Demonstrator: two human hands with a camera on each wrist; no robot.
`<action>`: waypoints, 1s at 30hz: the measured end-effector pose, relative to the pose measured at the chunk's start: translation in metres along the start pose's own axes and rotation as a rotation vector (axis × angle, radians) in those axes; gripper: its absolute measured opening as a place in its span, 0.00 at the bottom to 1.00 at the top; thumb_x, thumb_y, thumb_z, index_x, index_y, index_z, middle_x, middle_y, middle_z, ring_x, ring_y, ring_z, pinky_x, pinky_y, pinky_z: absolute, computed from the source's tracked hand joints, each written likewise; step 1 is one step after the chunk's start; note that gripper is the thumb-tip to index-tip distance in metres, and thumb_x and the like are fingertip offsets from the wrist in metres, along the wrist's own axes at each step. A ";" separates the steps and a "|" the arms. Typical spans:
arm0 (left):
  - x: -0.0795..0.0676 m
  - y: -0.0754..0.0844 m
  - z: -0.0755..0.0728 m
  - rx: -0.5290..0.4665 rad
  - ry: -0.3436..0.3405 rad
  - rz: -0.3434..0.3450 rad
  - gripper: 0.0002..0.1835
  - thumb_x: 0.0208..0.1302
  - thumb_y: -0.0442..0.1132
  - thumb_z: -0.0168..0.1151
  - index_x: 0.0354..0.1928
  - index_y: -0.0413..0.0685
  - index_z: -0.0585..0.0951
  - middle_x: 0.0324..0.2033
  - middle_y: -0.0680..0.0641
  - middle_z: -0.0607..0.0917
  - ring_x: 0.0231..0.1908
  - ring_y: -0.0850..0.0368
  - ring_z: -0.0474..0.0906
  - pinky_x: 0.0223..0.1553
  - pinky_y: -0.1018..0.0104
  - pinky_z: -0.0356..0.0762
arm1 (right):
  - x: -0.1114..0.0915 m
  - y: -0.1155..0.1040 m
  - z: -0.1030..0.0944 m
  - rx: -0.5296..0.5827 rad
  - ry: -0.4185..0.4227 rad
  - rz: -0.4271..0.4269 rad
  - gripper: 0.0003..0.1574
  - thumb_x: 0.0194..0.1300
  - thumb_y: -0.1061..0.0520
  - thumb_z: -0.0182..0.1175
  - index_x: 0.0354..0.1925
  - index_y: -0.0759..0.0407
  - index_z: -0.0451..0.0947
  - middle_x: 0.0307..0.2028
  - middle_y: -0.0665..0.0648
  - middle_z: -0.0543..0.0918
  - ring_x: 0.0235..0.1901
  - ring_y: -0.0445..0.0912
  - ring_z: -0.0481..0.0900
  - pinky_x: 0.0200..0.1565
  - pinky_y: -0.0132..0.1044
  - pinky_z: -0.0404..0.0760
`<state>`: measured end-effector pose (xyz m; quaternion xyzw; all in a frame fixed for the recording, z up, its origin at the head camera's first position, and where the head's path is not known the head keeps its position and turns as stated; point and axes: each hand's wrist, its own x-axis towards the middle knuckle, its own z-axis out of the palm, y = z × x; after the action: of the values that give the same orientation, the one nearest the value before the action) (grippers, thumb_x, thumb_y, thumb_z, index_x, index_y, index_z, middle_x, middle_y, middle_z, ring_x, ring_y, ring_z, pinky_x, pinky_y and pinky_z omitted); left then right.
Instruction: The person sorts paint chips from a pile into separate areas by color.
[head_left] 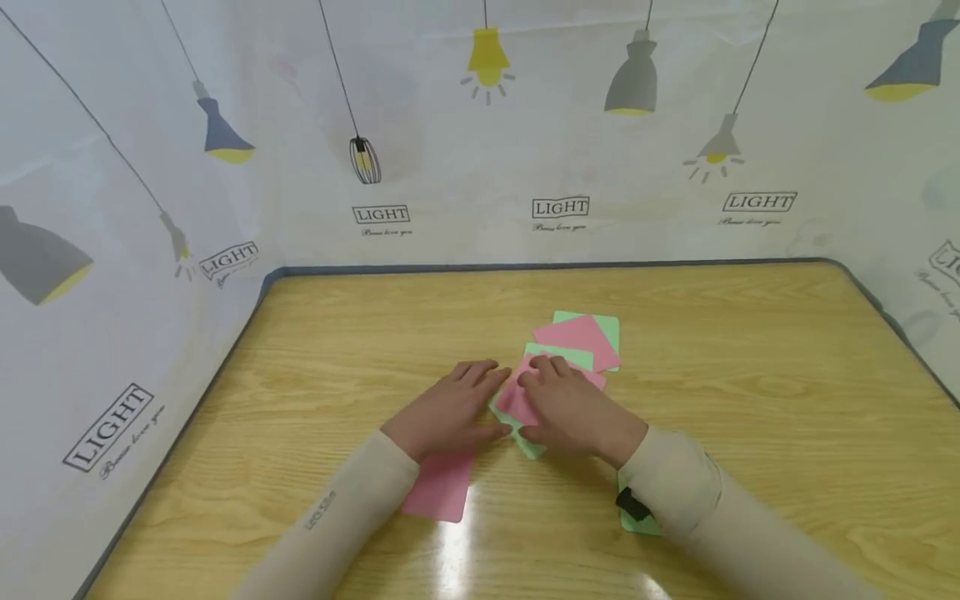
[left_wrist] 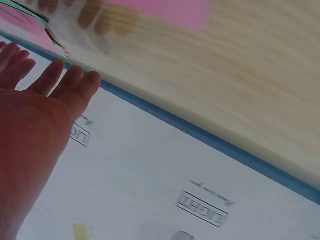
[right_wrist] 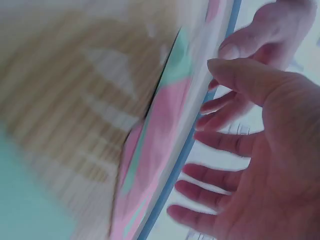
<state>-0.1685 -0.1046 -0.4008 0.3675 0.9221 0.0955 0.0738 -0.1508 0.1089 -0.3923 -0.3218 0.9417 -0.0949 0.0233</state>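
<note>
Cards (head_left: 517, 402) overlapping on a wooden worktop (head_left: 337, 342)

The right hand (head_left: 577, 408) is above the near pink card, its fingers loosely bent and parted and its grasp empty. The left hand (head_left: 453, 408) is just beside that card's left side, fingers extended, likewise holding nothing. Whether any fingertip touches a card I cannot tell. Green edges (head_left: 558, 356) show around the near pink card, beyond and below it. Farther back, a tilted pink card (head_left: 576, 340) lies across a green card (head_left: 612, 332). Apart from these, a single pink card (head_left: 444, 490) lies by the left wrist, and another green card (head_left: 636, 525) is partly hidden by the right sleeve (head_left: 678, 479). Behind the worktop hangs a white sheet (head_left: 465, 150) printed with lamps.
</note>
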 end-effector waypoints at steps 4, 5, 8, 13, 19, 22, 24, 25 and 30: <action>0.023 0.010 0.002 0.048 -0.051 0.040 0.42 0.70 0.62 0.51 0.76 0.45 0.54 0.75 0.42 0.53 0.73 0.45 0.48 0.70 0.57 0.48 | -0.005 0.019 -0.001 -0.018 -0.009 0.144 0.46 0.57 0.37 0.68 0.59 0.69 0.70 0.57 0.72 0.69 0.57 0.66 0.67 0.57 0.58 0.70; 0.028 0.012 0.002 0.066 -0.056 0.052 0.42 0.70 0.63 0.50 0.76 0.45 0.54 0.75 0.42 0.52 0.73 0.44 0.47 0.70 0.57 0.46 | -0.006 0.022 0.000 -0.016 -0.015 0.166 0.48 0.56 0.35 0.68 0.60 0.70 0.69 0.56 0.72 0.69 0.57 0.66 0.67 0.56 0.59 0.70; 0.040 0.016 0.003 0.084 -0.076 0.057 0.44 0.69 0.66 0.48 0.76 0.46 0.54 0.75 0.42 0.51 0.73 0.45 0.46 0.71 0.58 0.44 | -0.008 0.029 0.002 0.001 -0.039 0.211 0.52 0.55 0.31 0.66 0.61 0.68 0.69 0.54 0.71 0.70 0.56 0.66 0.67 0.54 0.60 0.71; 0.049 0.016 0.005 0.051 -0.132 0.007 0.48 0.65 0.69 0.51 0.77 0.48 0.53 0.76 0.42 0.49 0.74 0.44 0.44 0.71 0.57 0.45 | -0.008 0.037 0.004 0.034 -0.078 0.227 0.52 0.54 0.30 0.66 0.62 0.66 0.69 0.55 0.68 0.69 0.55 0.64 0.66 0.51 0.61 0.73; 0.051 0.014 0.005 0.030 -0.184 -0.050 0.49 0.62 0.68 0.57 0.76 0.49 0.55 0.76 0.43 0.49 0.74 0.46 0.42 0.70 0.57 0.48 | -0.006 0.040 0.001 0.079 -0.096 0.193 0.49 0.53 0.36 0.71 0.62 0.64 0.70 0.55 0.65 0.68 0.54 0.59 0.66 0.49 0.56 0.74; 0.050 0.014 0.005 0.013 -0.206 -0.077 0.49 0.62 0.68 0.58 0.76 0.50 0.55 0.76 0.45 0.48 0.74 0.48 0.41 0.70 0.57 0.49 | -0.004 0.038 0.000 0.105 -0.110 0.193 0.47 0.54 0.38 0.72 0.63 0.63 0.70 0.53 0.64 0.68 0.52 0.56 0.66 0.48 0.52 0.75; 0.050 0.014 0.005 0.007 -0.205 -0.080 0.48 0.62 0.67 0.58 0.76 0.50 0.55 0.76 0.45 0.48 0.74 0.48 0.41 0.70 0.57 0.48 | -0.002 0.037 -0.001 0.120 -0.115 0.198 0.47 0.54 0.40 0.72 0.63 0.63 0.70 0.52 0.63 0.68 0.51 0.55 0.66 0.48 0.50 0.76; 0.050 0.013 0.006 0.006 -0.202 -0.076 0.48 0.62 0.67 0.58 0.76 0.50 0.56 0.76 0.45 0.48 0.74 0.48 0.41 0.70 0.57 0.48 | -0.002 0.037 0.000 0.124 -0.115 0.197 0.46 0.54 0.40 0.72 0.63 0.63 0.70 0.52 0.63 0.68 0.51 0.55 0.66 0.47 0.49 0.76; 0.049 0.013 0.007 0.007 -0.180 -0.062 0.48 0.61 0.67 0.59 0.75 0.49 0.58 0.75 0.43 0.49 0.74 0.48 0.42 0.70 0.56 0.49 | -0.001 0.037 0.001 0.100 -0.103 0.175 0.47 0.54 0.41 0.72 0.62 0.66 0.69 0.52 0.66 0.68 0.52 0.58 0.65 0.49 0.51 0.75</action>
<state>-0.1938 -0.0601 -0.4076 0.3463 0.9230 0.0566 0.1582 -0.1719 0.1380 -0.4008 -0.2415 0.9578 -0.1228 0.0959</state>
